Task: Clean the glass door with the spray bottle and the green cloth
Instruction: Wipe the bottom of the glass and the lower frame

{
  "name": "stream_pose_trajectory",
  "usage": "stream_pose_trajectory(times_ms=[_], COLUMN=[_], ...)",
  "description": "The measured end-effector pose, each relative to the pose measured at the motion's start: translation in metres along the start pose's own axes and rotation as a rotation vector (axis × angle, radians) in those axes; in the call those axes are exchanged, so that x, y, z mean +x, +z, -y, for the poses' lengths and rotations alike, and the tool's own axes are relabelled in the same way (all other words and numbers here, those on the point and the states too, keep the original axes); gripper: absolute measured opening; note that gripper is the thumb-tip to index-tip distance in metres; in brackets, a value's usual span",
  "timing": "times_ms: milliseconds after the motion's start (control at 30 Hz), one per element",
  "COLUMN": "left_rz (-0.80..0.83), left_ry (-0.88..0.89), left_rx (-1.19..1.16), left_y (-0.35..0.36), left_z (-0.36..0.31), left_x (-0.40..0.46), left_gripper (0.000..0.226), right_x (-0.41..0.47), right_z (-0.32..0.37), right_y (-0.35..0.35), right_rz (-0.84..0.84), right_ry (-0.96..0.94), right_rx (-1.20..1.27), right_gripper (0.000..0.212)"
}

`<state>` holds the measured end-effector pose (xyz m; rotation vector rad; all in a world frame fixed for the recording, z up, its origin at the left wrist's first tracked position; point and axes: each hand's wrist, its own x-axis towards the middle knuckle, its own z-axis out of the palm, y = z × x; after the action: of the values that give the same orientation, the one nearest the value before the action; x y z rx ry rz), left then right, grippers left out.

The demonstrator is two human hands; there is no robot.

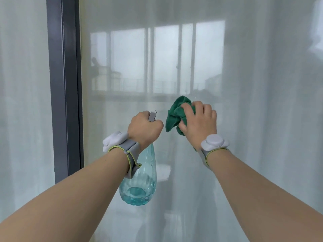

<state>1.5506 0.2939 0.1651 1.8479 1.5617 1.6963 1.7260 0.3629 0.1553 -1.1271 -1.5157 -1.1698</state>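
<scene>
Past the dark door frame [65, 88], your left hand [144, 127] grips the spray bottle [139, 180] by its neck, nozzle toward the glass door [174, 58], ready to mist; just right, your right hand [199, 119] clutches the bunched green cloth [175, 114] against the pane to wipe

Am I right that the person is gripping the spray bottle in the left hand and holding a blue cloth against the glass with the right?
Not quite: the cloth is green, not blue, as the head view shows. The left hand does grip the spray bottle, and the right hand holds the cloth.
</scene>
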Motion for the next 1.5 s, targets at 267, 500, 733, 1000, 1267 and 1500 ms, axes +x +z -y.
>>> stream_pose_trajectory(times_ms=[267, 500, 733, 1000, 1267, 1500], left_rz=[0.029, 0.048, 0.232, 0.426, 0.267, 0.181], left_ry=[-0.047, 0.033, 0.031, 0.034, 0.013, 0.09], left_rx=[-0.021, -0.015, -0.227, -0.187, -0.12, -0.064], left_y=[0.01, 0.028, 0.067, 0.126, 0.119, 0.104], left_z=[0.008, -0.02, -0.04, -0.086, -0.084, -0.085], left_x=[-0.009, -0.004, -0.016, -0.032, -0.007, -0.011], left_gripper=[0.019, 0.021, 0.017, 0.015, 0.014, 0.017], right_x=[-0.046, -0.03, -0.104, -0.108, -0.102, -0.109], right_z=[0.0, -0.034, -0.067, -0.14, -0.132, -0.131], right_y=[0.002, -0.02, -0.029, -0.058, -0.014, -0.013], right_rz=[0.097, 0.089, 0.274, 0.249, 0.16, 0.076], right_ry=[-0.263, 0.022, -0.494, -0.456, -0.44, -0.432], right_rx=[0.051, 0.021, 0.117, 0.008, -0.007, -0.044], right_gripper=[0.047, 0.044, 0.052, 0.049, 0.05, 0.045])
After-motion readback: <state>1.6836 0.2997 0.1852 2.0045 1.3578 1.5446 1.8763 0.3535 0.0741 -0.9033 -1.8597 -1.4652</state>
